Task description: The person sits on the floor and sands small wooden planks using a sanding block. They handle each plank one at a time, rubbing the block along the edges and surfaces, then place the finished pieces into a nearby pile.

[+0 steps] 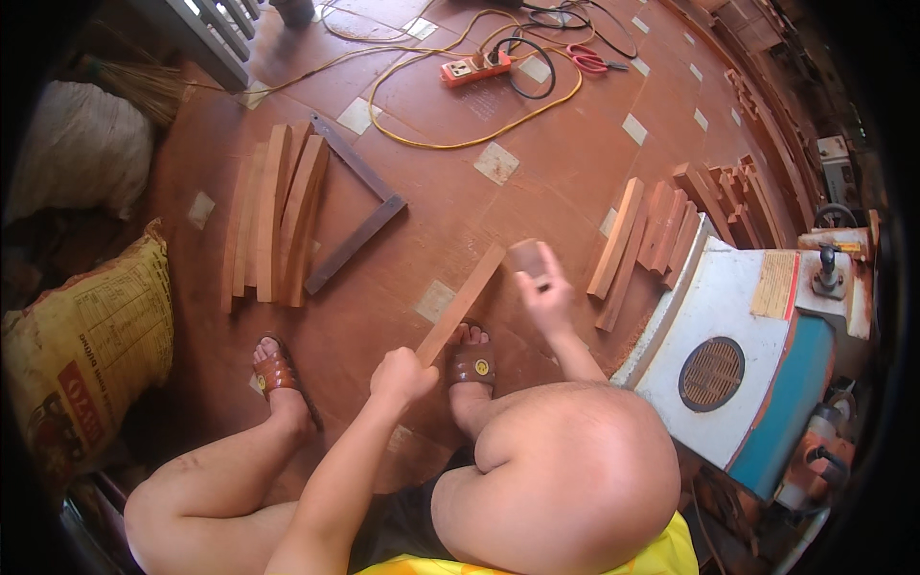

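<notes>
My left hand (pixel 402 378) is closed round the near end of a reddish wooden strip (pixel 464 302), which slants up and away to the right. In my right hand (pixel 549 303) is a small flat brown block (pixel 528 260), gripped between the thumb and fingers. This block is just right of the strip's far end; whether the two touch, I cannot tell. What the block is made of does not show clearly.
Wooden strips (pixel 271 213) lie beside a dark L-shaped square (pixel 362 206) on the left. More strips (pixel 618 235) and a white-and-teal machine (pixel 724 316) are on the right. Farther off are an orange power strip (pixel 474 68), cords and red-handled scissors (pixel 588 59). Sacks (pixel 91 350) stand at left.
</notes>
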A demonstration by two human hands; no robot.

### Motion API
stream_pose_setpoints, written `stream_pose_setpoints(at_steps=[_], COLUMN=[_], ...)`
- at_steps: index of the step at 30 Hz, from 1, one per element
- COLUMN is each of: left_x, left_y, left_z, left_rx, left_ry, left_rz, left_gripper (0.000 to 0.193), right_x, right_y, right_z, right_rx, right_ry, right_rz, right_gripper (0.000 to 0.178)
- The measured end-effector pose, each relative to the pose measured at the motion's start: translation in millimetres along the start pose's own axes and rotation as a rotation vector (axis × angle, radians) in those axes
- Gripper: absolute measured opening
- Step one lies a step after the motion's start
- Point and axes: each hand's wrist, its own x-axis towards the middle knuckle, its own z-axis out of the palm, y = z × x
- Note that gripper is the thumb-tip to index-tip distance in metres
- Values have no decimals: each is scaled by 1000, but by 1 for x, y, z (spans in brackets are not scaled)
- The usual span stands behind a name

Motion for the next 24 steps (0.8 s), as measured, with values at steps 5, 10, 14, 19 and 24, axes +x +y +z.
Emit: stream_pose_setpoints(at_steps=[5,10,14,19,24], left_x=[0,18,28,28,34], left_y=[4,-5,-30,-42,-57], left_z=[-24,-37,-24,-14,-24], left_rx=[-75,77,-39,-49,-104], left_ry=[345,346,373,315,-99], left_rz=[70,-15,-18,91,186], left_gripper=[44,45,44,45,48], right_x=[-32,-60,-53,-46,-47], right_y=[1,-8,-33,-33,-24], right_z=[-30,-25,-15,-13,-2], right_rx=[107,103,178,125,110], right_ry=[-33,-149,-165,-190,-325], right_rz=[45,133,148,63,-63], right_gripper=[67,67,68,69,76])
